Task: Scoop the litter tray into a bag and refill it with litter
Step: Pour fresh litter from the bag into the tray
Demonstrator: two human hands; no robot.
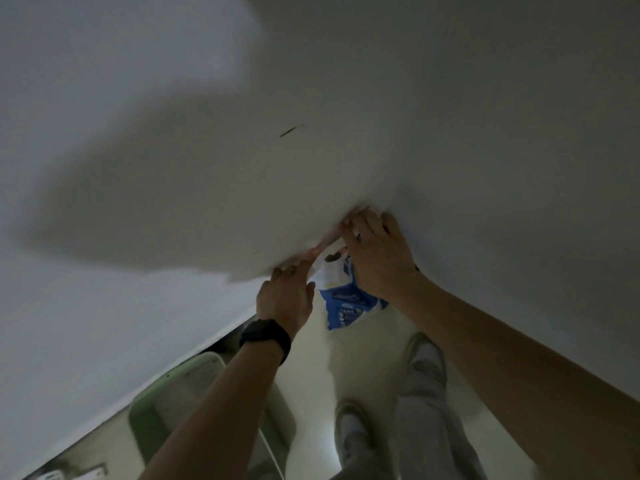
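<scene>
Blue-and-white bag point(341, 304), one only, held up in front of the person at mid-frame. What shows of it hangs roughly up-and-down: top at the hands, lower end pointing toward the floor point(311, 382). A pinkish strip runs along its top edge, slanting up to the right. The print is too blurred to read.

Hands, two, both raised to the bag top:
- Right hand point(377, 258): fingers curled over the top edge, gripping it from the right side.
- Left hand point(285, 296): fingers stretched up to the pink strip from below left and touching it. Motion blur hides whether they pinch it, so I cannot tell its grip.
- One black watch point(266, 336) on the left wrist.

White mass point(207, 174), large and smeared, spreads up and left from the bag top and fills the centre of the frame. Cannot tell what it is, nor whether it belongs to the bag.

Tray point(136, 415), one, pale green rim with rounded corners, on the floor at lower left beside the wall point(52, 341). It sits well below the bag and apart from it. The left forearm crosses over it, so its long axis is not clear. Contents look pale but are too blurred to judge.

Shoes, two, light-coloured, on the floor under the bag: one point(424, 355) further forward, the other point(349, 420) nearer. Grey trouser legs above them.
</scene>
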